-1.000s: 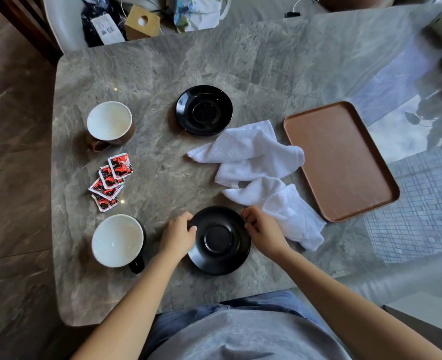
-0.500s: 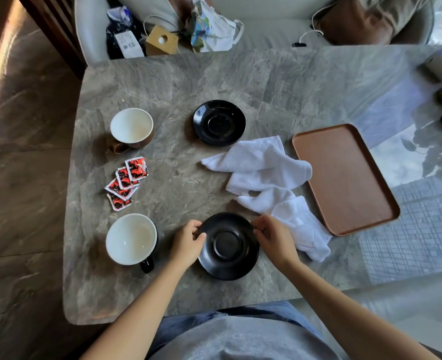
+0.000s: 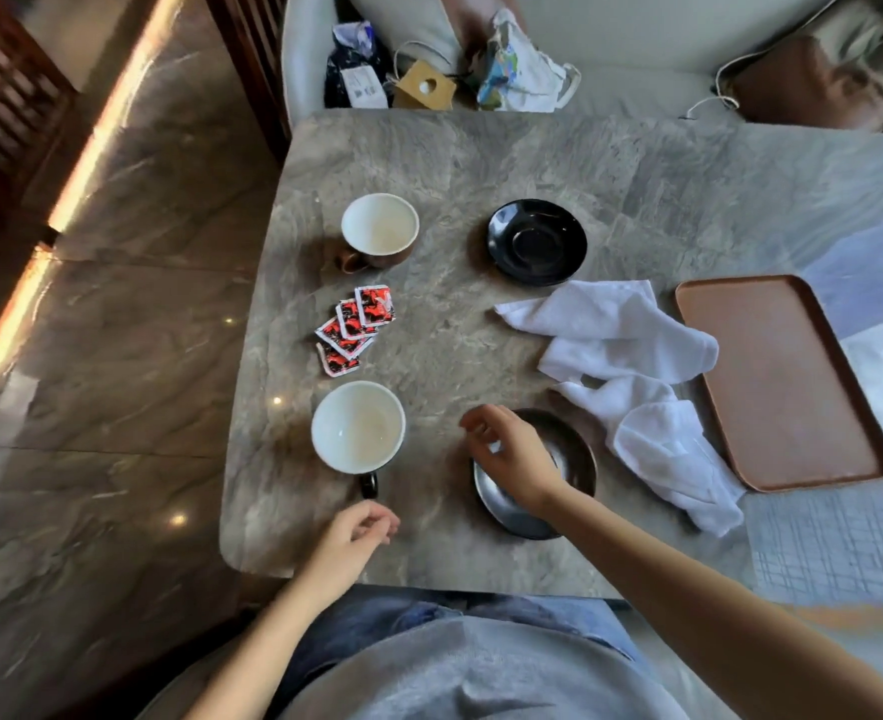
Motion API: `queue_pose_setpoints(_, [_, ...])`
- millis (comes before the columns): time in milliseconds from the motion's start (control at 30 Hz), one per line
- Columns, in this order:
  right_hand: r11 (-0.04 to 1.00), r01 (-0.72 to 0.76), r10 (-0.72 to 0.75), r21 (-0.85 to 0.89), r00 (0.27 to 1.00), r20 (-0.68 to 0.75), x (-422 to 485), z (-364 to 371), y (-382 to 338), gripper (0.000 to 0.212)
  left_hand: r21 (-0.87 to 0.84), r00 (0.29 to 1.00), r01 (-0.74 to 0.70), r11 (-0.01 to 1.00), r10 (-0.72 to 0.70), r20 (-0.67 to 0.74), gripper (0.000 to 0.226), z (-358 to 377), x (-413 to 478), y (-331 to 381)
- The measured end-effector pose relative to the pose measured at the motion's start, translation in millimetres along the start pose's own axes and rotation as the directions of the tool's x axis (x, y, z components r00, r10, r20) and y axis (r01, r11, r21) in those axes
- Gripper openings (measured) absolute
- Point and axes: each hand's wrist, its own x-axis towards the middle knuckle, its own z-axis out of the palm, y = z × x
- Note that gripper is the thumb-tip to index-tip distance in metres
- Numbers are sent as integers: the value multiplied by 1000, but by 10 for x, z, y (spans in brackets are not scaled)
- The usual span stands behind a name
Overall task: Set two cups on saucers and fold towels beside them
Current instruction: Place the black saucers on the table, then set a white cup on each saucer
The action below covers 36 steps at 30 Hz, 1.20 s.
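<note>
The near round black saucer (image 3: 577, 462) is no longer gripped at its rim. The left hand (image 3: 353, 532) is drawn back near the handle of the white-lined black cup (image 3: 359, 426), loosely curled and empty. The right hand (image 3: 512, 457) is held above the saucer with relaxed fingers, and nothing is held.

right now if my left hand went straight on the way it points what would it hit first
Probably the handle of the near cup, which sits just ahead of the loosely curled left hand. Depth is unclear, so the hand could pass just beside it.
</note>
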Motion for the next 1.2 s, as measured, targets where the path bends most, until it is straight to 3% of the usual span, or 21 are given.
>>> queue_pose_setpoints(200, [999, 45, -46, 14, 993, 106, 347, 404, -385, 44, -184, 976, 1, 983, -42, -215, 17, -238, -63, -114])
queue_pose_setpoints(300, [994, 98, -88, -47, 981, 172, 523, 510, -531, 53, -230, 992, 58, 971, -81, -92, 27, -200, -38, -3])
queue_pose_setpoints(433, [986, 133, -106, -104, 967, 230, 641, 559, -634, 50, -236, 991, 104, 966, -81, 103, 36, -148, -12, 50])
queue_pose_setpoints(600, [985, 21, 4, -170, 989, 149, 605, 502, -569, 28, -342, 968, 171, 924, -223, -118, 57, -176, 97, -20])
queue_pose_setpoints(767, [990, -110, 122, -84, 981, 153, 517, 459, -498, 40, -438, 950, 100, 893, -217, -226, 55, -265, 173, 3])
queue_pose_setpoints(867, [965, -261, 260, -15, 952, 159, 492, 342, -441, 38, -318, 973, 53, 947, -121, -197, 47, -312, 258, 83])
queue_pose_setpoints(967, [934, -342, 321, 102, 930, 177, 374, 124, -338, 31, -183, 993, -14, 983, -7, -114, 22, -325, 327, 189])
queue_pose_setpoints(1067, [918, -328, 302, 223, 942, 146, 165, -147, -230, 25, -13, 989, -129, 992, 128, -72, 29, -241, 391, 344])
queue_pose_setpoints(1200, [911, -311, 331, 270, 943, -29, -143, -415, -81, 24, 210, 966, -235, 949, 252, -59, 27, -51, 449, 593])
